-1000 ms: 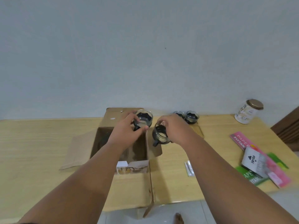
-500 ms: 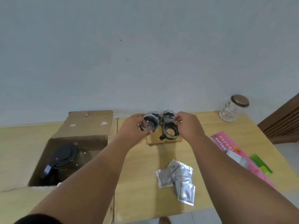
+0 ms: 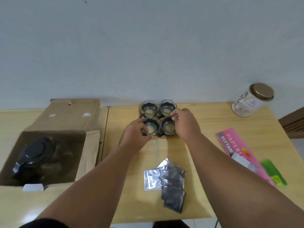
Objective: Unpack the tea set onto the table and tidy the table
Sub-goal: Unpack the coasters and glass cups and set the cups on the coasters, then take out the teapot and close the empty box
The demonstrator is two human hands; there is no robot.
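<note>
On the left of the bench (image 3: 205,122) stands an open cardboard box (image 3: 54,129), its flaps folded out. Inside it, left of the four cups, sits a glass teapot (image 3: 35,159) with a black lid and handle. Right of the box, four glass cups with dark holders stand in a tight two-by-two square near the back edge of the bench. The left hand (image 3: 134,139) has its grip closed around the near-left cup (image 3: 151,126), fingers on the rim and side. The right hand (image 3: 185,124) pinches the rim of the near-right cup (image 3: 167,127) with thumb and fingertips. Behind them stand the far-left cup (image 3: 149,109) and the far-right cup (image 3: 167,108), both untouched. In front of the cups, toward the near edge, lies a loose pile of silver foil sachets (image 3: 171,180). Right of the cups lie a pink booklet (image 3: 236,145) and a green packet (image 3: 273,174). A brown-lidded jar (image 3: 253,100) stands at the far right corner.
</note>
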